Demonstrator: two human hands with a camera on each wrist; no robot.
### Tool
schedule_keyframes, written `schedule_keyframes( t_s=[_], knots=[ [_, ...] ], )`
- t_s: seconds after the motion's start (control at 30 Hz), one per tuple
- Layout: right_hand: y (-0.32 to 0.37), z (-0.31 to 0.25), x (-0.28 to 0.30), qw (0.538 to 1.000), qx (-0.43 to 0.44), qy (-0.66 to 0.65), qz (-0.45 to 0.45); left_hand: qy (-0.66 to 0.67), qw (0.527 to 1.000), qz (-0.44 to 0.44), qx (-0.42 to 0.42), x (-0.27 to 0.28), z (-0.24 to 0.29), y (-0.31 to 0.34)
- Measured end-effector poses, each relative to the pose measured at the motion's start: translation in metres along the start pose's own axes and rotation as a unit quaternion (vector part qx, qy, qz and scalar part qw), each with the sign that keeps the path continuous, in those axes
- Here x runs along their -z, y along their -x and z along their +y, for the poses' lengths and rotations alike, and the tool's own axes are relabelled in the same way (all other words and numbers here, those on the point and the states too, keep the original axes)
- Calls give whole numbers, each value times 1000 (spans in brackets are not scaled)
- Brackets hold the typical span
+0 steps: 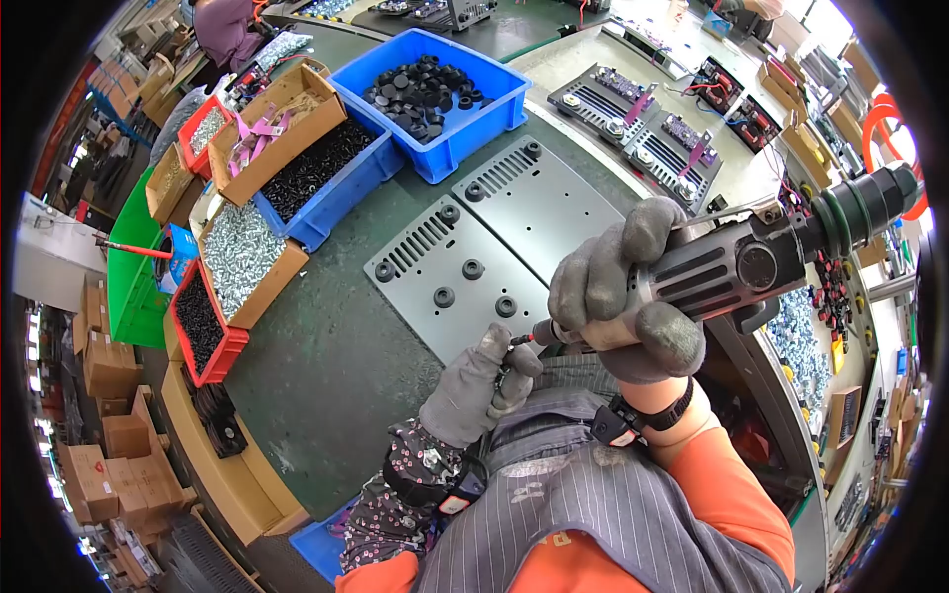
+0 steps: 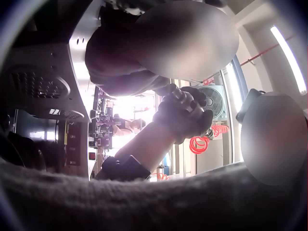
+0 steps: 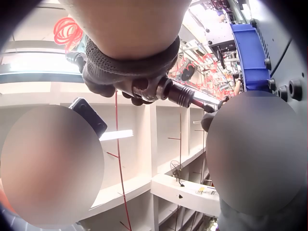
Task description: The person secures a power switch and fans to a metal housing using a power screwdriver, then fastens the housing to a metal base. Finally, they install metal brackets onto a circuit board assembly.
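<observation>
In the head view my gloved right hand (image 1: 633, 287) grips a black and grey power screwdriver (image 1: 732, 267), held tilted above the lap. Its bit (image 1: 529, 338), with a red band, points left toward my gloved left hand (image 1: 479, 390). There the thumb and fingers pinch a small dark piece (image 1: 513, 345) at the bit's tip; I cannot tell its kind. The right wrist view shows the screwdriver's ribbed collar (image 3: 181, 94) and the bit. Just beyond the hands lies a grey slotted metal panel (image 1: 425, 262) with several black rubber feet (image 1: 473, 268) on it.
Beside it lies a second slotted panel (image 1: 539, 203). A blue bin (image 1: 435, 158) of black caps stands behind. At left are a cardboard box (image 1: 282, 272) of silver screws and a red bin (image 1: 222, 361) of black ones. Assembled panels (image 1: 633, 124) sit at the back right.
</observation>
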State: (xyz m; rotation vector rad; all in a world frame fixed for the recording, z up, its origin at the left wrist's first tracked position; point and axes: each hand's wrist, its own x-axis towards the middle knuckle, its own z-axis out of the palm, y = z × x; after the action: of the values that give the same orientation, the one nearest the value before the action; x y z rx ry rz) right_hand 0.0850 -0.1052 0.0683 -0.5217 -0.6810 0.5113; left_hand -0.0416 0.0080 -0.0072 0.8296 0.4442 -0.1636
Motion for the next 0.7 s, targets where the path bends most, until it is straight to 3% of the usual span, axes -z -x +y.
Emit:
schedule_keyframes(
  t_s=[0.2, 0.27, 0.3, 0.4, 0.47, 0.5, 0.57, 0.6, 0.67, 0.7],
  knots=[
    [3, -1, 10, 999, -13, -34, -35, 73, 996, -36, 48, 1, -5, -10],
    [8, -4, 8, 1000, -11, -26, -14, 165, 974, -131, 85, 5, -9, -16],
    [10, -6, 8, 1000, -8, -17, 7, 165, 974, -130, 86, 4, -9, -16],
    [11, -9, 15, 1000, 19, -5, 9, 62, 990, -107, 70, -6, -4, -10],
    [10, -10, 21, 999, 42, -2, 26, -160, 987, 14, 14, -23, 6, -2],
    [10, -10, 27, 999, 40, -19, 26, -162, 986, 14, 16, -24, 6, -2],
    [9, -13, 36, 998, 38, -51, 23, -212, 974, -51, -67, -23, 5, -6],
    [10, -13, 30, 995, 49, -38, 81, -215, 973, -52, -66, -26, 7, -5],
    [11, -19, 36, 991, 44, -59, 113, -327, 933, 23, -149, -31, 12, -1],
    [11, -22, 41, 986, 37, -80, 142, -328, 932, 23, -149, -21, 11, -6]
  ],
)
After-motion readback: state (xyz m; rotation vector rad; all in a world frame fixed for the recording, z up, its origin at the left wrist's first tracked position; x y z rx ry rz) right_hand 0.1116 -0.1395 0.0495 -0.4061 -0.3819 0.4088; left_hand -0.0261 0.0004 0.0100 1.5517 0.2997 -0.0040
